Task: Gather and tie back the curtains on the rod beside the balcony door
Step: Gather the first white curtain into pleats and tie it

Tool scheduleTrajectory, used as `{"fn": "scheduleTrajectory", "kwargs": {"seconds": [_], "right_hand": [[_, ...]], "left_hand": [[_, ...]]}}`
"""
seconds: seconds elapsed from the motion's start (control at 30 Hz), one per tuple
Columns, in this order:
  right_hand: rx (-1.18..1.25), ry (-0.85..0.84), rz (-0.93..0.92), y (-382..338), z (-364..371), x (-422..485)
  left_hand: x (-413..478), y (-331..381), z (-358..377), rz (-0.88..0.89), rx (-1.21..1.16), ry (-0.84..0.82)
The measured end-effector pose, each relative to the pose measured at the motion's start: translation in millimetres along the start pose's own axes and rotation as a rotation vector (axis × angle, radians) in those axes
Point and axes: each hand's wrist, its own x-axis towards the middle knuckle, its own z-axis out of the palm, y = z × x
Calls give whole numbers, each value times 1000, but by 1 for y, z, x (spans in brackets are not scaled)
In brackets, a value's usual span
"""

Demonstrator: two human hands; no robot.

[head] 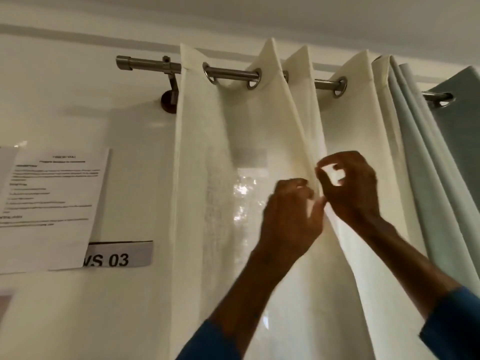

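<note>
A white sheer curtain (233, 152) hangs by metal eyelets from a brushed steel rod (145, 64) near the ceiling. To its right, a pale green curtain (426, 157) is bunched on the same rod. Both my hands are raised to one vertical fold in the middle of the white curtain. My left hand (291, 211) has its fingers curled onto the fold from the left. My right hand (350, 185) is a little higher, and its thumb and forefinger meet in a ring at the fold's edge, pinching the fabric. Below my hands, the cloth falls in a loose diagonal pleat.
The rod's wall bracket (170, 94) sits left of the curtain edge. On the white wall at left are a printed paper sheet (52, 201) and a label reading "S 03" (119, 255). Bright window light shows through the sheer fabric.
</note>
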Motion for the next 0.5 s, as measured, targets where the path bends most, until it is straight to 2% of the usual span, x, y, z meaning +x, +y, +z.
{"fn": "scheduleTrajectory", "kwargs": {"seconds": [0.1,0.17,0.23,0.27,0.33,0.4,0.5], "right_hand": [[-90,-128,-20,-16,11,-16],[-124,-139,-6,-32,15,-22],[-150,-162,37,-48,18,-23],[-154,-180,73,-56,19,-22],[-102,-218,166,-72,20,-16],[-34,-214,236,-81,16,-12],[-77,-146,204,-89,14,-8]], "left_hand": [[-35,-17,-42,47,211,354],[-45,-45,-66,-149,412,488],[-44,-83,-86,-431,493,495],[-40,-97,-96,-537,440,459],[-28,-115,-104,-649,181,420],[-17,-116,-96,-618,76,388],[1,-98,-73,-331,183,347]]}}
